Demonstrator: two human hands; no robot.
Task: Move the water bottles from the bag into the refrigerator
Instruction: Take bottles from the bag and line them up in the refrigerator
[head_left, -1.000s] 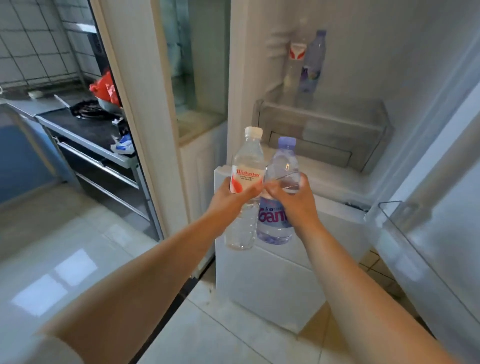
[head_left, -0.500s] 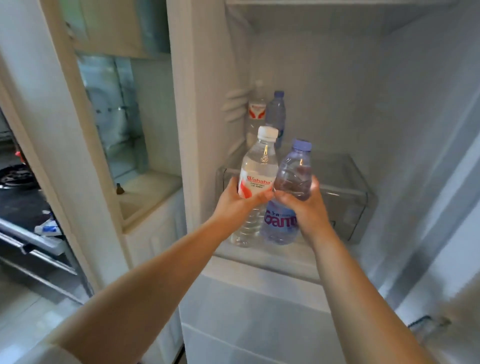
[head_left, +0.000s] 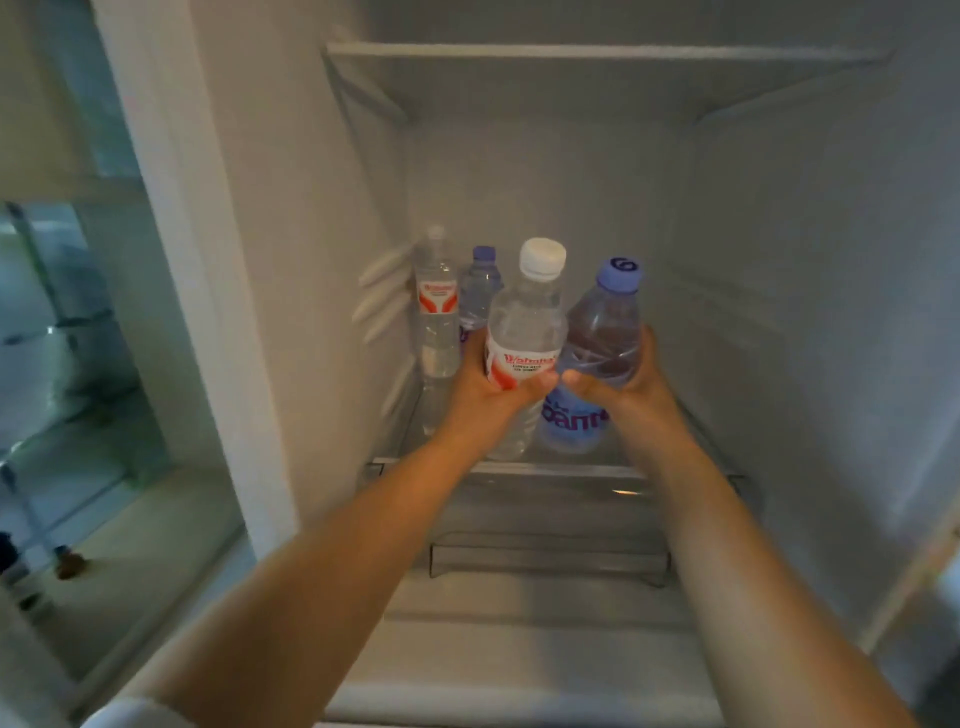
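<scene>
— Head camera: we have both arms reaching into the refrigerator (head_left: 779, 260), don't we?
— We do. Our left hand (head_left: 488, 395) is wrapped round the clear bottle (head_left: 524, 338), the ribbed plastic one with a white screw cap and a red-and-white label. Our right hand (head_left: 623, 384) curls round the blue bottle (head_left: 597, 364), tinted plastic with a rounded blue cap and a blue label.
— Where do the two sit?
— Side by side and touching, upright, over the near part of the glass shelf (head_left: 545, 470). Whether their bases rest on it we cannot tell.
— And farther in?
— Two standing bottles at the far left corner: a tall clear one (head_left: 436, 312) with a red-and-white label, and a shorter blue-capped one (head_left: 480, 296) just to its right. Below the shelf is a see-through plastic drawer (head_left: 545, 525).
</scene>
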